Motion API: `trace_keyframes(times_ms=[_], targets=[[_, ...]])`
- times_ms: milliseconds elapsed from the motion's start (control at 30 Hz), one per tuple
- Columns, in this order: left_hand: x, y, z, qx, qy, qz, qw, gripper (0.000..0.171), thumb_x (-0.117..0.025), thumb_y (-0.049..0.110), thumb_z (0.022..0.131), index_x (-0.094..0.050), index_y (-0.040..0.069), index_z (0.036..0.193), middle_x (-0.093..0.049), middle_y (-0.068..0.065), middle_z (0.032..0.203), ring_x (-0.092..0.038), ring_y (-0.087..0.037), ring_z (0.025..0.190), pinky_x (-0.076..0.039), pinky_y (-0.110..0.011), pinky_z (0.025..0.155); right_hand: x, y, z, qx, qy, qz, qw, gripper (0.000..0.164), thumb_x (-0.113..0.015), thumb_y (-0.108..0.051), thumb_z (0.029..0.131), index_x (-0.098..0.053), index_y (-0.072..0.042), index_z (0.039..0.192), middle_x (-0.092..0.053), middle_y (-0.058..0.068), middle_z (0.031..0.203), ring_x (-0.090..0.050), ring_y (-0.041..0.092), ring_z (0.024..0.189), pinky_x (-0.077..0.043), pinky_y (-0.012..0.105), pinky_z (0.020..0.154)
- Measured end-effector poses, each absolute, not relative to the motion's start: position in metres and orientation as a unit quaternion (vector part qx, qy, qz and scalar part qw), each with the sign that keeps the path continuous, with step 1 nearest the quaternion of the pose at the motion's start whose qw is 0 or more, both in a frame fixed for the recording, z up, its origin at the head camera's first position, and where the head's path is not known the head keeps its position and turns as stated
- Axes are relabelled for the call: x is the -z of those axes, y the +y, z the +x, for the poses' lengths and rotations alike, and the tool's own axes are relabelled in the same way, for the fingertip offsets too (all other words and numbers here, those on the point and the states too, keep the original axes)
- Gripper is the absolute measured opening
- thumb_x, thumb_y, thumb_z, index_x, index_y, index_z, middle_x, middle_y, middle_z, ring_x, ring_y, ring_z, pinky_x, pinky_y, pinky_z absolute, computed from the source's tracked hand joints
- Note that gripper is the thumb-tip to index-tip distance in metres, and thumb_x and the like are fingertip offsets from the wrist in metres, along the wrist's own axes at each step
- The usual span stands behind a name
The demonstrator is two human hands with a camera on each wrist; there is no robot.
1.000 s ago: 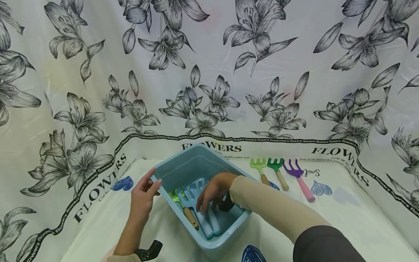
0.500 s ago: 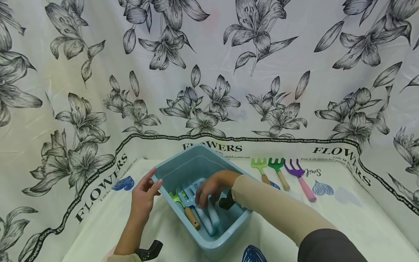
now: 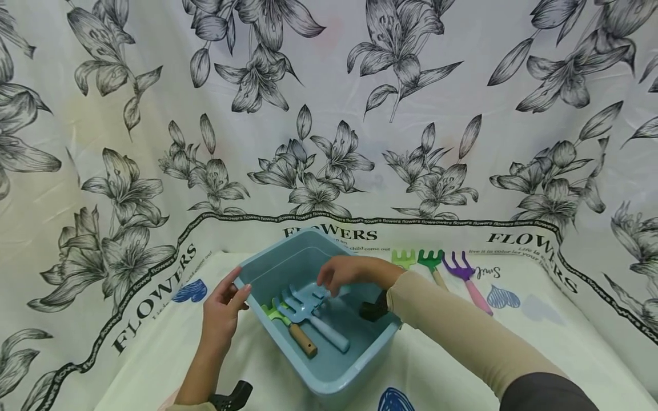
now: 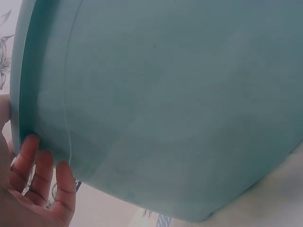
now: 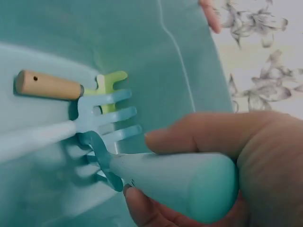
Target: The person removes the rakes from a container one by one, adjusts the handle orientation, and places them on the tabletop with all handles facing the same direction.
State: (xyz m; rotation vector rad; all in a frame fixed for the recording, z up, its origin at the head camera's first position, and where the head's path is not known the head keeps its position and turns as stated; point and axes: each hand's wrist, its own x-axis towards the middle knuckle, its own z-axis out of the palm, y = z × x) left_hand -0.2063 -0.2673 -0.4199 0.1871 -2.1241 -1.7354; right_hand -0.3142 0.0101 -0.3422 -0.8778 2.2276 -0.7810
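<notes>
- On my feed, the bench [image 3: 550,342] carries the tub [image 3: 295,262].
- My left hand [image 3: 221,314] pinches its rim between thumb and fingers.
- My right hand [image 3: 354,273] wraps its fingers round a blue fork [image 5: 175,182] in the tub.
- Another blue fork [image 3: 321,325] and a lime fork [image 3: 299,335] lie in there.

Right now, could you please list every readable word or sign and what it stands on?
"FLOWERS": three times on the cloth, once partly hidden.
"flowers": repeated along its black band.
"child come out": cloth.
"live it in color": cloth.
"Smile", seemingly: cloth, right.
Other cloth print; marks on the held blue rake's handle: too small to read.
</notes>
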Motion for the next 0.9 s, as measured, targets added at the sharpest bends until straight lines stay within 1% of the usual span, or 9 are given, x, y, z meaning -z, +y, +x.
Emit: trace_keyframes(times_ms=[100, 167, 300, 400, 500, 600, 700, 800, 900], targets=[[0.419, -0.267, -0.204, 0.621, -0.757, 0.071, 0.191, 0.054, -0.066, 0.027, 0.095, -0.048, 0.023, 0.145, -0.051, -0.007, 0.098, -0.057, -0.01, 0.08, -0.054, -0.02, 0.073, 0.342, 0.013, -0.31, 0.305, 0.857, -0.319, 0.266, 0.032, -0.07, 0.005, 0.08, -0.067, -0.005, 0.11, -0.064, 0.009, 0.103, -0.059, 0.017, 0.092, -0.052, 0.033, 0.08], [0.418, -0.267, -0.203, 0.623, -0.756, 0.073, 0.188, 0.054, -0.065, 0.026, 0.095, -0.047, 0.023, 0.146, -0.051, -0.007, 0.099, -0.057, -0.01, 0.081, -0.054, -0.019, 0.073, 0.341, 0.013, -0.306, 0.298, 0.868, -0.315, 0.24, 0.03, -0.071, 0.003, 0.079, -0.068, -0.006, 0.107, -0.065, 0.005, 0.099, -0.059, 0.015, 0.09, -0.052, 0.031, 0.078], [0.416, -0.265, -0.201, 0.621, -0.756, 0.072, 0.191, 0.054, -0.065, 0.027, 0.095, -0.048, 0.022, 0.145, -0.051, -0.007, 0.099, -0.056, -0.01, 0.081, -0.054, -0.019, 0.073, 0.339, 0.015, -0.3, 0.274, 0.887, -0.32, 0.187, 0.025, -0.073, 0.002, 0.08, -0.069, -0.009, 0.103, -0.066, 0.006, 0.1, -0.06, 0.016, 0.09, -0.051, 0.03, 0.076], [0.415, -0.265, -0.201, 0.618, -0.759, 0.07, 0.193, 0.054, -0.065, 0.028, 0.095, -0.048, 0.021, 0.145, -0.051, -0.007, 0.099, -0.056, -0.011, 0.082, -0.053, -0.019, 0.073, 0.334, 0.019, -0.295, 0.253, 0.892, -0.341, 0.156, 0.026, -0.068, 0.006, 0.081, -0.069, -0.008, 0.102, -0.066, 0.006, 0.101, -0.06, 0.017, 0.092, -0.051, 0.03, 0.075], [0.415, -0.264, -0.201, 0.616, -0.76, 0.07, 0.195, 0.053, -0.065, 0.028, 0.095, -0.048, 0.02, 0.145, -0.052, -0.008, 0.098, -0.057, -0.011, 0.081, -0.053, -0.019, 0.073, 0.329, 0.025, -0.291, 0.241, 0.889, -0.366, 0.133, 0.03, -0.061, 0.012, 0.081, -0.069, -0.008, 0.101, -0.066, 0.009, 0.104, -0.059, 0.02, 0.094, -0.05, 0.031, 0.074], [0.416, -0.264, -0.202, 0.615, -0.76, 0.071, 0.197, 0.054, -0.065, 0.028, 0.095, -0.048, 0.02, 0.145, -0.052, -0.007, 0.098, -0.057, -0.011, 0.082, -0.054, -0.019, 0.073, 0.324, 0.032, -0.287, 0.236, 0.888, -0.379, 0.105, 0.032, -0.057, 0.013, 0.081, -0.07, -0.008, 0.102, -0.066, 0.008, 0.106, -0.059, 0.024, 0.099, -0.05, 0.033, 0.075], [0.416, -0.264, -0.202, 0.614, -0.761, 0.073, 0.198, 0.054, -0.066, 0.029, 0.095, -0.049, 0.02, 0.145, -0.052, -0.007, 0.098, -0.057, -0.011, 0.082, -0.054, -0.019, 0.073, 0.321, 0.042, -0.286, 0.253, 0.887, -0.38, 0.074, 0.03, -0.057, 0.011, 0.083, -0.071, -0.007, 0.102, -0.065, 0.005, 0.106, -0.059, 0.024, 0.101, -0.049, 0.032, 0.075], [0.417, -0.264, -0.203, 0.613, -0.762, 0.071, 0.199, 0.054, -0.065, 0.03, 0.095, -0.048, 0.02, 0.145, -0.052, -0.008, 0.098, -0.057, -0.011, 0.082, -0.054, -0.019, 0.073, 0.319, 0.054, -0.287, 0.296, 0.882, -0.365, 0.046, 0.025, -0.057, 0.007, 0.086, -0.071, -0.006, 0.103, -0.066, 0.005, 0.106, -0.059, 0.026, 0.087, -0.047, 0.033, 0.069], [0.417, -0.265, -0.203, 0.614, -0.761, 0.067, 0.197, 0.054, -0.065, 0.029, 0.095, -0.048, 0.02, 0.145, -0.052, -0.008, 0.098, -0.057, -0.012, 0.081, -0.054, -0.019, 0.073, 0.32, 0.068, -0.287, 0.332, 0.88, -0.339, 0.014, 0.02, -0.06, -0.001, 0.091, -0.071, -0.008, 0.106, -0.066, 0.005, 0.108, -0.059, 0.024, 0.086, -0.049, 0.035, 0.07]])
